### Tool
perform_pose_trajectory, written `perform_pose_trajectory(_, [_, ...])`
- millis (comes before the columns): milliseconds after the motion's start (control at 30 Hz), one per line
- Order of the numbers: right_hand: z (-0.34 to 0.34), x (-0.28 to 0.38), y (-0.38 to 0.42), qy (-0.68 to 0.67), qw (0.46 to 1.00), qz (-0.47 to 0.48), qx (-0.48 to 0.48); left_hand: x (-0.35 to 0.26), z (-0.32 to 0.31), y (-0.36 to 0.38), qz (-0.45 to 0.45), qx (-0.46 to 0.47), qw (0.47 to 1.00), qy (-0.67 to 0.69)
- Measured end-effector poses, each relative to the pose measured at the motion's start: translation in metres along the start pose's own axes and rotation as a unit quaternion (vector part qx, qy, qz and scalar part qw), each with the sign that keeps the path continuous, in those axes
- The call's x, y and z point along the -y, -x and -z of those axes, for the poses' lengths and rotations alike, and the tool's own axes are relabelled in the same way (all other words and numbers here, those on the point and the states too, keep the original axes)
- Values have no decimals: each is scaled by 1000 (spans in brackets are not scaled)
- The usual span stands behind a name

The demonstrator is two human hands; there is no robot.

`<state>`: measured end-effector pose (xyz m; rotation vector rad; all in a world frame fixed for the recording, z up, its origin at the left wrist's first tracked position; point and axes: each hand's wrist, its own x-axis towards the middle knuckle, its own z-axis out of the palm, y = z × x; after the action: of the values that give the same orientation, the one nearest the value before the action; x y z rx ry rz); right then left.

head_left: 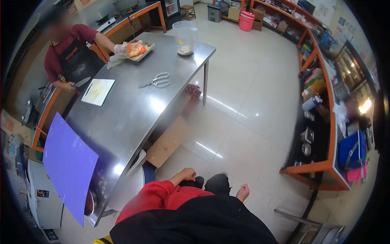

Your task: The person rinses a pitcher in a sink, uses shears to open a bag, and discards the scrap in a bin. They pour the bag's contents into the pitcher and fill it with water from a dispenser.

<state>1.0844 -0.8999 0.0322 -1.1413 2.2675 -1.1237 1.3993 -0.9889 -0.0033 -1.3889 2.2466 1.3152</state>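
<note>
My left hand hangs in front of my body past the red sleeve, its fingers curled into a loose fist with nothing showing in it. On the other side, my right hand is low over the floor with fingers curled in, also holding nothing that I can see. Both are apart from the steel table. Nearest to the left hand are a cardboard piece and a white tub by the table. Scissors lie on the tabletop, close to a white cutting board.
Across the table a co-worker holds a knife and reaches a plastic-covered hand to a tray of orange food. A clear pitcher stands at the far corner. A purple sheet covers the near end. Orange-framed shelving lines the right.
</note>
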Motion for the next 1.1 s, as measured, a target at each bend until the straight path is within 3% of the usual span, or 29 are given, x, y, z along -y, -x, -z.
perform_pose_trajectory(133, [-44,-32,-103,-28,998,-41,-24,15,38,-65,-24,-14,1000,0])
perform_pose_trajectory(200, [-74,-44,-174,-97,983,-154,27,17,66,-98,7,-20,1000,6])
perform_pose_trajectory(267, [-107,-26,-248,-136,976,-158,67,10,105,-132,24,-27,999,10])
perform_pose_trajectory(367, [-164,36,-348,-122,965,-82,219,-12,172,-160,34,-123,992,7])
perform_pose_trajectory(400, [-185,78,-378,-121,948,-67,286,-19,204,-162,32,-160,980,112])
perform_pose_trajectory(467, [-217,196,-411,-114,911,37,394,-41,265,-157,16,-230,919,318])
perform_pose_trajectory(533, [-266,283,-436,-108,864,201,448,-43,325,-156,-59,-539,793,277])
perform_pose_trajectory(600, [-298,379,-440,-153,831,301,443,-33,390,-141,100,-592,692,401])
perform_pose_trajectory(667, [-330,456,-437,-213,801,337,447,-2,447,-131,62,-695,605,383])
perform_pose_trajectory(700, [-355,479,-435,-196,795,396,415,3,481,-129,29,-710,576,405])
perform_pose_trajectory(733, [-374,502,-430,-227,788,362,443,11,516,-130,-7,-713,553,430])
perform_pose_trajectory(767, [-400,515,-427,-245,767,413,425,30,547,-134,-33,-711,540,450])
perform_pose_trajectory(800, [-411,532,-428,-249,745,400,473,51,574,-140,-56,-704,525,474])
perform_pose_trajectory(833, [-410,542,-427,-308,749,297,506,74,599,-146,-101,-680,501,526])
perform_pose_trajectory(867, [-439,528,-427,-321,720,273,552,94,622,-159,-143,-655,470,575])
perform_pose_trajectory(900, [-427,531,-432,-275,736,273,555,99,649,-170,-126,-631,465,608])
perform_pose_trajectory(933, [-422,531,-446,-261,704,281,598,98,671,-181,-103,-610,460,637])
perform_pose_trajectory(1000, [-417,535,-473,-307,668,273,621,103,697,-207,-218,-487,527,662])
perform_pose_trajectory(1067, [-403,553,-507,-323,682,221,618,41,734,-225,-135,-473,562,665])
perform_pose_trajectory(1100, [-405,565,-530,-339,687,187,615,-5,749,-239,-105,-504,554,655])
